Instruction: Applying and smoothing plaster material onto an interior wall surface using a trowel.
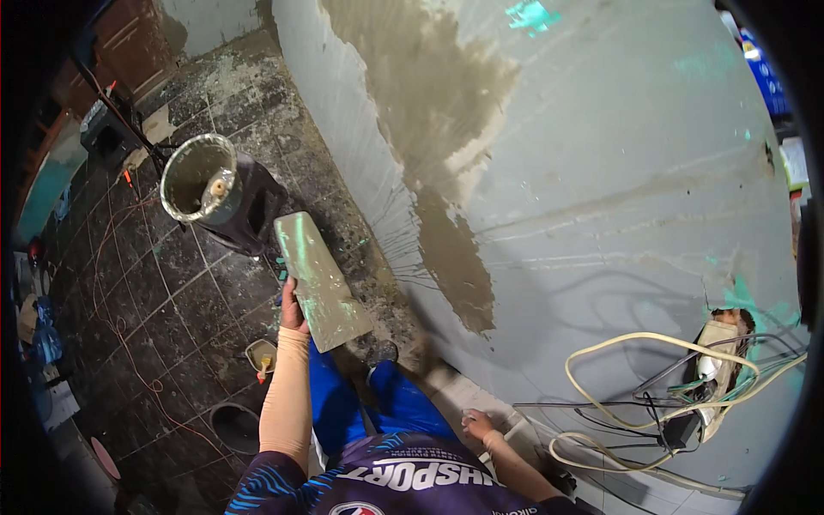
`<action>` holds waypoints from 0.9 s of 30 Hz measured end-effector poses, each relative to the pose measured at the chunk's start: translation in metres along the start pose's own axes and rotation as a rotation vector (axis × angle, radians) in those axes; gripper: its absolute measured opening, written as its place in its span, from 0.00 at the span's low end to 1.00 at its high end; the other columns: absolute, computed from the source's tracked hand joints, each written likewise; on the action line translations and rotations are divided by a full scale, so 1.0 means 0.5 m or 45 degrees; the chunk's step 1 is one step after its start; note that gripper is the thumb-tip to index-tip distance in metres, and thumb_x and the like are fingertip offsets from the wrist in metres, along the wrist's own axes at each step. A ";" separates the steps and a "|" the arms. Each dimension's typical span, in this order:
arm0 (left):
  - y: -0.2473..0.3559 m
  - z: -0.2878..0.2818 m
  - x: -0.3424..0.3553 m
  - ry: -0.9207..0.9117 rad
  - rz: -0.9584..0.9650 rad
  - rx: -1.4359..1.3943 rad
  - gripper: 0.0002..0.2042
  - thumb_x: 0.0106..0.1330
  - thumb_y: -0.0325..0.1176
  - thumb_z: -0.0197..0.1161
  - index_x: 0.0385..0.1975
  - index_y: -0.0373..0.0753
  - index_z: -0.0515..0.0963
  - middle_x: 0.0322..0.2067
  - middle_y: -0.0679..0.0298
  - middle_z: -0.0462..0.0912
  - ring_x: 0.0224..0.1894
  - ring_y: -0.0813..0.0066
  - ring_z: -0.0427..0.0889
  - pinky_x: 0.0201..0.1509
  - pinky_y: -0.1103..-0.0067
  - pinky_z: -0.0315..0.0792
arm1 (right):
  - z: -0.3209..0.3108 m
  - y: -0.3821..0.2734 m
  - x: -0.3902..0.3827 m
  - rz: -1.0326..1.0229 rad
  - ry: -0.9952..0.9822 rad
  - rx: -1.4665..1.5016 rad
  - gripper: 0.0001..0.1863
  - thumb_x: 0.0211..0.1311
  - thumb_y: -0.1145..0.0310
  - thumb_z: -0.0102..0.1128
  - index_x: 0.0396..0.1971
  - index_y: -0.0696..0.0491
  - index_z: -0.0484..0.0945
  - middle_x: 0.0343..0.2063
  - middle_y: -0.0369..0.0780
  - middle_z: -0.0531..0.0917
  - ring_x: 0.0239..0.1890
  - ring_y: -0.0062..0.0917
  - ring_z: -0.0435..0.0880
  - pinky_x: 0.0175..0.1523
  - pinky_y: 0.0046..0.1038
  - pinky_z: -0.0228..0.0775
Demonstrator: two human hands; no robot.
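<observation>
In my left hand (pixel 293 311) is a long plastering float (pixel 322 292), its face smeared with grey-green mortar. My fingers are closed round it at its left edge; the handle is hidden behind the blade. The float is held tilted in front of my legs, apart from the wall (pixel 584 163), where a patch of wet grey-brown mortar (pixel 429 94) runs down to a ragged point. My right hand (pixel 478 425) hangs low beside my right knee, near the foot of the wall. Its fingers are loosely bent and apart, with nothing visible in them.
A mortar-smeared bucket (pixel 168 196) stands on a dark stand (pixel 257 202) at the left. A small tub (pixel 252 350) and a dark bucket (pixel 225 419) sit on the tiled floor, crossed by an orange cord (pixel 129 348). Cables (pixel 592 345) hang from a wall hole at right.
</observation>
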State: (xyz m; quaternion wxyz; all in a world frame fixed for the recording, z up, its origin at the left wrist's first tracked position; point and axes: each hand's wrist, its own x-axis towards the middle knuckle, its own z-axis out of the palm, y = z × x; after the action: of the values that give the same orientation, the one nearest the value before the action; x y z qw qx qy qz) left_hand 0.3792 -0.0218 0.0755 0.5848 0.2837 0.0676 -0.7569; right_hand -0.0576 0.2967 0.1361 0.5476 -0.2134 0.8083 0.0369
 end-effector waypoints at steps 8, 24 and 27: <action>-0.283 -0.041 0.011 -0.003 -0.275 0.228 0.29 0.64 0.50 0.57 0.58 0.36 0.66 0.57 0.58 0.70 0.58 0.61 0.68 0.62 0.64 0.61 | -0.092 0.212 -0.006 0.074 -0.099 0.048 0.24 0.57 0.59 0.58 0.52 0.54 0.74 0.47 0.46 0.80 0.51 0.34 0.78 0.55 0.28 0.68; -0.621 -0.067 0.213 0.077 -0.317 0.334 0.22 0.65 0.42 0.57 0.55 0.39 0.70 0.45 0.70 0.75 0.48 0.73 0.70 0.52 0.67 0.66 | -0.207 0.292 -0.073 0.012 0.008 0.258 0.20 0.61 0.67 0.58 0.53 0.56 0.72 0.39 0.44 0.82 0.35 0.25 0.82 0.37 0.26 0.75; -0.628 -0.031 0.222 0.007 -0.193 0.311 0.25 0.61 0.40 0.63 0.54 0.32 0.70 0.46 0.62 0.77 0.50 0.71 0.72 0.57 0.77 0.62 | -0.209 0.298 -0.078 0.002 -0.029 0.270 0.21 0.61 0.68 0.57 0.54 0.57 0.70 0.36 0.41 0.82 0.33 0.23 0.82 0.33 0.24 0.76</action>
State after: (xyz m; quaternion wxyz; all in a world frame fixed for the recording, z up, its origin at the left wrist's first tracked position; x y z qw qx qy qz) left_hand 0.0772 -0.0126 -0.0660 0.4869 0.3489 -0.0022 -0.8008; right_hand -0.1940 0.4131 0.1869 0.5762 -0.1532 0.8015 -0.0462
